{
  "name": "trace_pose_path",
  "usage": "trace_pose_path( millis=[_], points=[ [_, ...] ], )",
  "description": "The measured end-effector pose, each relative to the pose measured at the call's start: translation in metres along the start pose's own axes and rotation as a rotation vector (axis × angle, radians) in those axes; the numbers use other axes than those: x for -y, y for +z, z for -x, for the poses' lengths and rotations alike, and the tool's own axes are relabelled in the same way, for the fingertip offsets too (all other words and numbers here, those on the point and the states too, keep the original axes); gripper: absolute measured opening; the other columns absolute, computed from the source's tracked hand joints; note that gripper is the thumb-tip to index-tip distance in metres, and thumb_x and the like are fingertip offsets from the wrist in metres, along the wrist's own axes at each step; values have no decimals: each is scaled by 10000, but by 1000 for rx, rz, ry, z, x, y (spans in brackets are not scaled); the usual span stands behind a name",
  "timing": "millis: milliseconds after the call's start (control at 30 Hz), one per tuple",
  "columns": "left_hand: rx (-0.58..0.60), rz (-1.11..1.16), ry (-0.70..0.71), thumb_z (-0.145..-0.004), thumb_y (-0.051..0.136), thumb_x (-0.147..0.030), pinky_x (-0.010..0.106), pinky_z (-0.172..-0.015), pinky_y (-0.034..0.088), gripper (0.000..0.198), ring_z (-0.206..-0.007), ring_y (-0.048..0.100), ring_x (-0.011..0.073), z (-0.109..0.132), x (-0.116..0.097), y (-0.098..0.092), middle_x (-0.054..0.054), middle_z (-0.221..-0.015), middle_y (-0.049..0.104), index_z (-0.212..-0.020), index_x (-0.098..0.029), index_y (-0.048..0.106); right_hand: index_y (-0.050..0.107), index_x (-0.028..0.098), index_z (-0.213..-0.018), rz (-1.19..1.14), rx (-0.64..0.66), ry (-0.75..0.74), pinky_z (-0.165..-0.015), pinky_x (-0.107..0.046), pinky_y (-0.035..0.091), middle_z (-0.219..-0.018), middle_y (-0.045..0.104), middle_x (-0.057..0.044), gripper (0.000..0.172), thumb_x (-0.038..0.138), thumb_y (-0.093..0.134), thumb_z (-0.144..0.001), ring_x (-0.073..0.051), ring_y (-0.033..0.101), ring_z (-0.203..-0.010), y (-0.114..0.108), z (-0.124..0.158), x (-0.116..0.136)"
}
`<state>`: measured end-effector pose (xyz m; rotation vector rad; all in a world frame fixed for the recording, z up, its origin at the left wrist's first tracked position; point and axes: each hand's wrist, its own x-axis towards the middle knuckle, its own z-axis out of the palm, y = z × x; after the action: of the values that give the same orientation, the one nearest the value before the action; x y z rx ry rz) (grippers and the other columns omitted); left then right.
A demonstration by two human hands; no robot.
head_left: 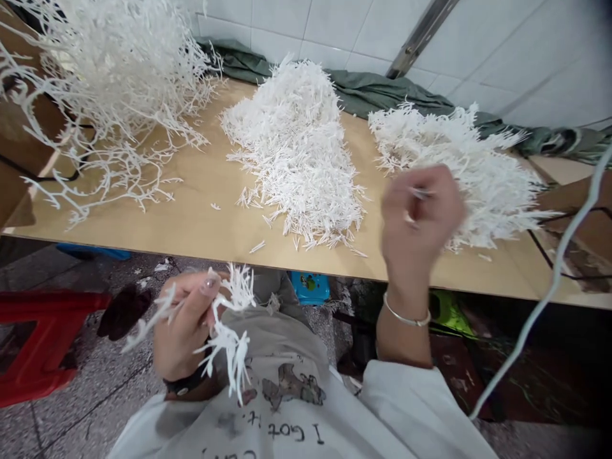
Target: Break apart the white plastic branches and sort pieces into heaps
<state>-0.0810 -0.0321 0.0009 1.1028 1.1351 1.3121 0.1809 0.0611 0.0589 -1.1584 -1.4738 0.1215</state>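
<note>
Held in front of my body, my left hand [184, 331] pinches a white branched plastic stem [220, 325]. Clusters of thin white prongs fan out from the stem on its right side, and a blurred piece of it sticks out to the left. My right hand [423, 213] is raised over the table's front part, between the middle pile [306, 146] of short white sprigs and the right pile [454, 159] of larger white sprigs. Its fingers are curled in and smeared by motion. A thin pale streak shows at them, too blurred to make out.
A tall tangle of white branched stems [124, 83] covers the table's left end. The tan tabletop [191, 217] carries a few loose sprigs near its front edge. A pale cable [549, 299] hangs at the right. On the floor are a red stool [48, 319] and a blue stool [310, 288].
</note>
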Motion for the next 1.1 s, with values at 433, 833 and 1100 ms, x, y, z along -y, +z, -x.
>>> trace_pose_path(
  millis=[433,833,1100],
  points=[
    [131,-238,-24,-883,571,-431,248,-460,257,457,-460,369,94,-19,-5,8,-27,-472,427,-519,-166,496,519,179,-805,-311,767,-156,-601,-256,386,-683,524,9,345,518,540,-869,-105,482,-634,47,70,42],
    [314,-339,326,-947,456,-148,210,-468,294,387,-439,375,56,-6,-22,27,-52,-482,423,-561,-169,446,354,173,-558,-393,412,-160,-439,-210,229,-515,279,60,395,186,523,-914,-40,248,-454,33,56,57],
    [373,-199,428,-970,388,-139,186,-401,294,388,-400,356,49,9,-29,24,-53,-470,405,-595,-184,481,351,195,-560,-388,89,-460,-430,-262,249,-466,314,55,385,179,488,-920,-66,239,-426,40,44,80]
  ],
)
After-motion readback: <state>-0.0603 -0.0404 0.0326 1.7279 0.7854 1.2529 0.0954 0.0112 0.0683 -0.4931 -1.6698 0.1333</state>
